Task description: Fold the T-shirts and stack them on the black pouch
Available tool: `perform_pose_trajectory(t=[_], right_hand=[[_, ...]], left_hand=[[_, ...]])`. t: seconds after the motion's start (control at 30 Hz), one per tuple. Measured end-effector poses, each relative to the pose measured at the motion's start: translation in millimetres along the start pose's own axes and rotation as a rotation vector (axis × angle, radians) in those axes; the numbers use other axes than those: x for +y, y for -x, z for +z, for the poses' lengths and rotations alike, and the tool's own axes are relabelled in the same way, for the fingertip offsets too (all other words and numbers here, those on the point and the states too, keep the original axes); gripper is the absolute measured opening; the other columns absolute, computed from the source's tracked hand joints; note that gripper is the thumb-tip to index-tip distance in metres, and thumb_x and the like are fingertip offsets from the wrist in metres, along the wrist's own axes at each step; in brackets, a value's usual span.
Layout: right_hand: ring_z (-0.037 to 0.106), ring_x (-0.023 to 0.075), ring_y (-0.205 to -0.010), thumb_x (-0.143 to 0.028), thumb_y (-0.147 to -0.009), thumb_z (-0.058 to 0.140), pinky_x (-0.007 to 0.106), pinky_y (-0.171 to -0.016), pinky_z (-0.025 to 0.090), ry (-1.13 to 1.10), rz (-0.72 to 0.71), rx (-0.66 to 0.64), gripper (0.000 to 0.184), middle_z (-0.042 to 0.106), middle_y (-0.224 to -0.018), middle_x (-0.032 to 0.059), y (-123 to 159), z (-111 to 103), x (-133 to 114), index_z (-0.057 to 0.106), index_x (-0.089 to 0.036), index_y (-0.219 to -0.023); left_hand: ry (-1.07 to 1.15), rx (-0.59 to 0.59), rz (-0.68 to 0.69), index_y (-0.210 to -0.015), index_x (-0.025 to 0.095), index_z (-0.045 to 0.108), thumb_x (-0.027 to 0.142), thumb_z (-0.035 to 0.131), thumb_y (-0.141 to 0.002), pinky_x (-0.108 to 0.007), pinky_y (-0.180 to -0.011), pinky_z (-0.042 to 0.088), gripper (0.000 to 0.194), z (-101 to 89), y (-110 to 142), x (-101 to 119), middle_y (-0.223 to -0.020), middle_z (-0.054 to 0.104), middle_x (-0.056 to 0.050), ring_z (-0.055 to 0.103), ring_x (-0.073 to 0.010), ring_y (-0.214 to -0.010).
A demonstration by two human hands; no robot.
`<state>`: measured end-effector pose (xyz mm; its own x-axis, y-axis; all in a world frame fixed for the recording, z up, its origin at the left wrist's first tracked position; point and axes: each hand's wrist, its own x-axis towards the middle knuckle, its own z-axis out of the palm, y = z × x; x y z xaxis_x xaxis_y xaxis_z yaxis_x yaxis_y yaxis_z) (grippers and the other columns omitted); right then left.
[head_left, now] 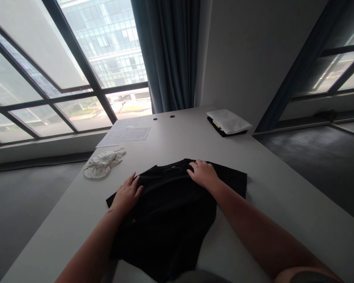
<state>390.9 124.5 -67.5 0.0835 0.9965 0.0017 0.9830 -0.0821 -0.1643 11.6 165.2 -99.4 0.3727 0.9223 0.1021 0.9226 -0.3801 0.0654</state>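
A black short-sleeved T-shirt (pixel 168 208) lies spread on the white table, its neckline at the far side and its hem toward me. My left hand (pixel 126 195) rests on the shirt by the left shoulder and sleeve, fingers spread. On the shirt near the right of the collar lies my right hand (pixel 204 173), palm down with its fingers stretched out. Neither hand grips the cloth as far as I can see. The lower edge of the shirt runs down close to my body, with some creases across the front.
The white table (pixel 271 200) carries a crumpled white cloth (pixel 102 163) at left and papers (pixel 135 133) behind it. A folded white item (pixel 230 121) sits on something black at the back right. Beyond stand a blue-grey curtain (pixel 171 55) and windows.
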Motion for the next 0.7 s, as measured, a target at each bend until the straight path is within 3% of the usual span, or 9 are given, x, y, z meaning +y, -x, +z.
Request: perform_pose_trajectory(t=[0.07, 0.13, 0.2, 0.27, 0.37, 0.47, 0.6, 0.7], right_hand=[[0.052, 0.0326, -0.134, -0.049, -0.105, 0.037, 0.046, -0.112, 0.038, -0.04, 0.005, 0.018, 0.055, 0.056, -0.149, 0.0175, -16, 11, 6, 0.055, -0.022, -0.15], [0.037, 0.0318, -0.15, -0.05, -0.105, 0.038, 0.048, -0.122, 0.027, -0.04, 0.03, -0.02, 0.06, 0.04, -0.164, 0.0147, -30, 25, 16, 0.046, -0.023, -0.157], [0.02, 0.0298, -0.158, -0.054, -0.105, 0.037, 0.051, -0.127, 0.014, -0.035, 0.041, -0.069, 0.064, 0.024, -0.172, 0.0108, -40, 38, 27, 0.037, -0.025, -0.162], [0.013, 0.0277, -0.16, -0.058, -0.105, 0.035, 0.052, -0.128, 0.008, -0.038, 0.047, -0.102, 0.068, 0.016, -0.175, 0.0085, -46, 47, 35, 0.03, -0.027, -0.165], [0.009, 0.0277, -0.161, -0.062, -0.105, 0.031, 0.053, -0.128, 0.006, -0.036, 0.068, -0.121, 0.071, 0.01, -0.176, 0.0081, -56, 52, 42, 0.024, -0.028, -0.167], [0.007, 0.0286, -0.161, -0.064, -0.105, 0.027, 0.054, -0.128, 0.006, -0.042, 0.105, -0.136, 0.072, 0.008, -0.176, 0.0084, -68, 51, 47, 0.021, -0.028, -0.167], [0.008, 0.0301, -0.161, -0.062, -0.106, 0.02, 0.056, -0.128, 0.006, -0.062, 0.182, -0.129, 0.07, 0.007, -0.176, 0.0071, -92, 50, 57, 0.02, -0.029, -0.168], [0.008, 0.0304, -0.161, -0.058, -0.106, 0.016, 0.056, -0.128, 0.006, -0.076, 0.215, -0.119, 0.067, 0.007, -0.176, 0.0054, -112, 49, 62, 0.02, -0.03, -0.168]], left_hand=[[0.021, -0.008, 0.035, -0.16, 0.028, 0.041, 0.057, 0.031, -0.103, -0.051, -0.118, 0.039, 0.064, 1.7, -28, 35, -0.167, 0.038, -0.008, 0.043, -0.0328, -0.149], [0.042, -0.102, -0.01, -0.16, 0.023, 0.041, 0.062, 0.026, -0.103, -0.056, -0.116, 0.039, 0.071, 11.8, -56, 67, -0.165, 0.041, -0.014, 0.041, -0.0363, -0.149], [0.04, -0.229, -0.117, -0.16, 0.021, 0.04, 0.069, 0.028, -0.1, -0.067, -0.113, 0.037, 0.078, 26.1, -82, 91, -0.167, 0.034, -0.018, 0.033, -0.0447, -0.152], [0.023, -0.255, -0.186, -0.163, 0.019, 0.035, 0.071, 0.031, -0.097, -0.077, -0.112, 0.029, 0.084, 38.6, -106, 104, -0.171, 0.021, -0.02, 0.02, -0.0504, -0.155], [0.045, -0.24, -0.204, -0.166, 0.019, 0.028, 0.069, 0.028, -0.098, -0.082, -0.113, 0.017, 0.084, 47.3, -137, 107, -0.173, 0.011, -0.017, 0.009, -0.0495, -0.158], [0.081, -0.217, -0.15, -0.166, 0.026, 0.027, 0.071, 0.027, -0.098, -0.077, -0.119, 0.011, 0.082, 47.5, -159, 99, -0.174, 0.012, -0.011, 0.008, -0.0426, -0.16], [0.095, -0.155, -0.05, -0.166, 0.032, 0.028, 0.07, 0.028, -0.098, -0.066, -0.126, 0.008, 0.077, 47.9, -172, 86, -0.174, 0.018, -0.005, 0.011, -0.0342, -0.161], [0.1, -0.13, -0.044, -0.165, 0.034, 0.029, 0.069, 0.029, -0.099, -0.064, -0.127, 0.007, 0.075, 50.3, -176, 80, -0.174, 0.019, -0.003, 0.013, -0.0338, -0.161]])
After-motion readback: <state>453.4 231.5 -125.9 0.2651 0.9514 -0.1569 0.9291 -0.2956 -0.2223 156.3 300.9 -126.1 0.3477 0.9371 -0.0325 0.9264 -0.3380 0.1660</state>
